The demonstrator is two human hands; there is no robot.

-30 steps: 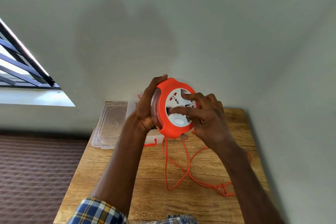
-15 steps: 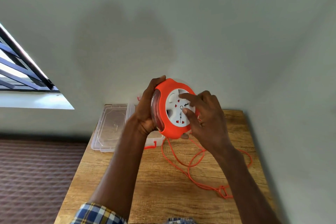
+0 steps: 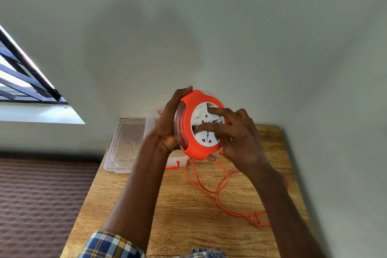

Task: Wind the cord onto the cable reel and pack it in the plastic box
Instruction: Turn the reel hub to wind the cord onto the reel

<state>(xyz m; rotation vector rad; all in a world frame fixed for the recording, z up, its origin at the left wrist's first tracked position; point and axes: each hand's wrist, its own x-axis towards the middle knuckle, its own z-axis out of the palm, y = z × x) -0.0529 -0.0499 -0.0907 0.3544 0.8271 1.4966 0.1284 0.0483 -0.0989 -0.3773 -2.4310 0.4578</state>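
Note:
An orange cable reel with a white socket face is held upright above the wooden table. My left hand grips its back and rim. Fingers of my right hand press on the white socket face. The orange cord hangs from the reel's bottom and lies in loose loops on the table, ending in a tangle near the right. The clear plastic box with orange latches sits behind the reel, mostly hidden by my left arm.
The box's clear lid lies open at the table's back left corner. A grey wall stands right behind the table and on its right. A window is at the left, with brown patterned floor below.
The white socket face has turned under my right fingers. The loose cord on the table has shifted and its loops have drawn a little closer to the reel.

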